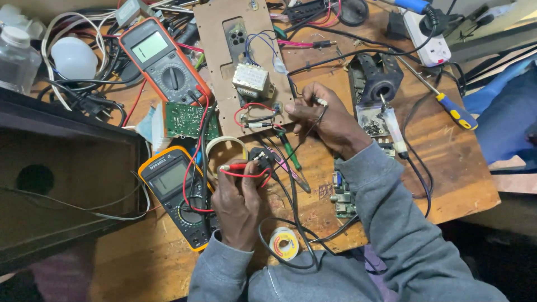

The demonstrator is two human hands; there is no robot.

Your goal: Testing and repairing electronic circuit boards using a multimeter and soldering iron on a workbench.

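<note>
Left hand (pixel 238 204) near front edge of wooden tabletop (pixel 447 179), fingers pinching red test probe (pixel 235 167) against small black component (pixel 260 159). Right hand (pixel 327 120) mid-table, fingertips pinching black probe wire (pixel 320 102) beside brown board (pixel 246 61) bearing transformer (pixel 251 81). Yellow multimeter (pixel 176 193) just left of left hand; solder spool (pixel 284 243) at front edge.

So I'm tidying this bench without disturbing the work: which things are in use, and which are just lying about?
In use:
left hand on the red probe
right hand holding a black wire
lower meter
transformer on its brown board

Lying about:
upper meter
yellow-handled screwdriver
solder reel
green circuit board
white bulb
</note>
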